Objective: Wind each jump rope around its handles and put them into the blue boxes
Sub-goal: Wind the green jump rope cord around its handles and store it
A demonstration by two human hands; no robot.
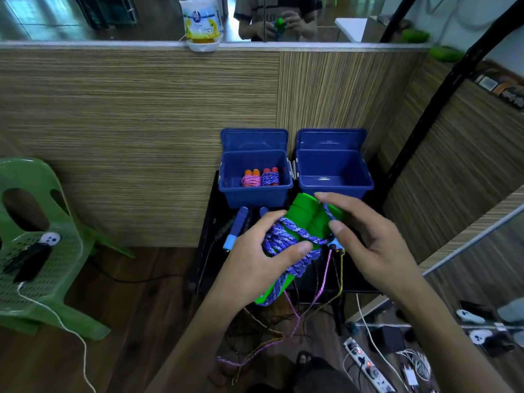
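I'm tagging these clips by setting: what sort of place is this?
Probably an informal indoor workroom or office corner: wood-laminate partition wall, green plastic chair, and a power strip with loose cables on the wooden floor.

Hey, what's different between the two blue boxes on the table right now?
The left blue box holds two wound jump ropes, a pink-corded bundle and a blue-corded bundle, both with orange handles; the right blue box shows only a bare floor. The left blue box is fully in view, while a fingertip of the right hand overlaps the right blue box's front rim. Both look alike in shape and colour, stand side by side, and have their lids open.
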